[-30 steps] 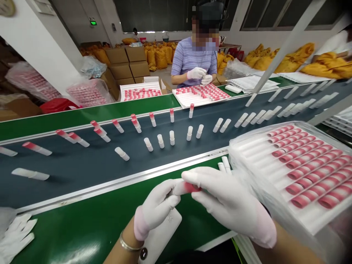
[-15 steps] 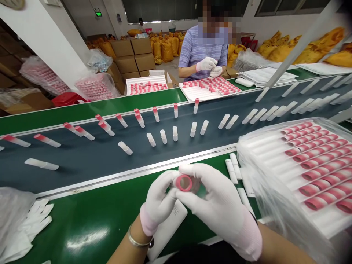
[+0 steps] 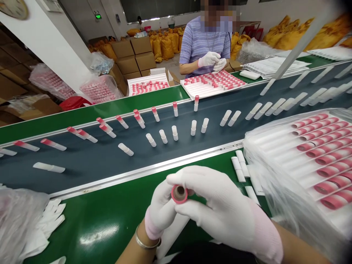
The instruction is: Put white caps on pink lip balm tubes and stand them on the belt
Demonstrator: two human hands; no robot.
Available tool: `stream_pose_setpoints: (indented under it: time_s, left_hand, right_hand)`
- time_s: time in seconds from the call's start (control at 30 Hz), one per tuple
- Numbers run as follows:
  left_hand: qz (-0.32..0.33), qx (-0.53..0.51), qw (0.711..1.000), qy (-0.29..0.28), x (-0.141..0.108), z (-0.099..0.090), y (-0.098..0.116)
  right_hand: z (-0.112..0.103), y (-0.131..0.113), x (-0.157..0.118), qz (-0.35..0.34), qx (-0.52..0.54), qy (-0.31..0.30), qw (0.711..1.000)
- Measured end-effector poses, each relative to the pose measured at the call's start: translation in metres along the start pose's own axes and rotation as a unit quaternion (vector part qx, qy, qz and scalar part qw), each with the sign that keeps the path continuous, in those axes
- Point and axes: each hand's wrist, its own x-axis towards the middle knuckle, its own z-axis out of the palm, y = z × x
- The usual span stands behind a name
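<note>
Both my hands wear white gloves with pink cuffs, and they meet over the green work surface (image 3: pixel 132 205). Between them is a small pink-rimmed tube (image 3: pixel 179 194), its round open end facing me and its inside grey-brown. My left hand (image 3: pixel 162 205) is closed around the tube's left side, its fingertips partly hidden behind it. From the right, my right hand (image 3: pixel 220 205) grips the tube between thumb and fingers. The rest of the tube is covered by the gloves. Beneath my left wrist lies a white flat piece (image 3: pixel 176 233), partly covered.
A dark conveyor belt (image 3: pixel 90 165) carries several pink-and-white tubes and plain white ones. At right, a plastic-wrapped tray (image 3: pixel 269 146) holds rows of pink tubes. Several white tubes (image 3: pixel 238 169) lie beside it. Loose white gloves (image 3: pixel 52 220) lie left. A gloved co-worker (image 3: pixel 205 44) works opposite.
The tube has turned slightly and shifted a little left and down, so its open end shows more squarely. My right hand has closed in nearer to my left. The view has shifted slightly.
</note>
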Motion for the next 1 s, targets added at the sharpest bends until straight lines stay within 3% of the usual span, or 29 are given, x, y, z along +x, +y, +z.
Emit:
stream_pose_setpoints:
  time_s: [0.07, 0.27, 0.4, 0.6, 0.73, 0.87, 0.93, 1.0]
  left_hand:
    - [0.007, -0.02, 1.0, -0.004, 0.0, 0.001, 0.001]
    - [0.037, -0.017, 0.996, 0.085, -0.002, 0.014, 0.003]
    - [0.056, -0.035, 0.992, 0.11, -0.001, 0.019, 0.002]
    - [0.041, 0.037, 0.997, 0.061, 0.0, 0.01, 0.008]
    - [0.007, 0.059, 0.995, 0.085, -0.006, 0.003, 0.003]
    - [-0.019, 0.066, 0.991, 0.115, -0.006, -0.017, -0.017]
    - [-0.03, 0.072, 0.99, 0.117, 0.0, -0.039, -0.029]
    - [-0.035, 0.113, 0.975, 0.189, 0.008, -0.07, -0.041]
  right_hand:
    - [0.0, -0.001, 0.002, 0.004, -0.001, -0.002, 1.0]
    - [0.014, -0.001, 0.001, 0.013, -0.038, 0.101, 0.994]
    - [0.021, 0.002, -0.001, -0.011, -0.037, 0.145, 0.989]
    - [0.018, 0.013, 0.005, 0.038, -0.006, 0.101, 0.994]
    - [0.027, 0.023, 0.01, 0.036, -0.031, 0.099, 0.994]
    - [0.04, 0.03, 0.026, 0.038, -0.028, 0.065, 0.997]
    - [0.04, 0.037, 0.051, 0.036, -0.021, 0.029, 0.999]
    - [0.036, 0.051, 0.092, 0.033, -0.021, 0.013, 0.999]
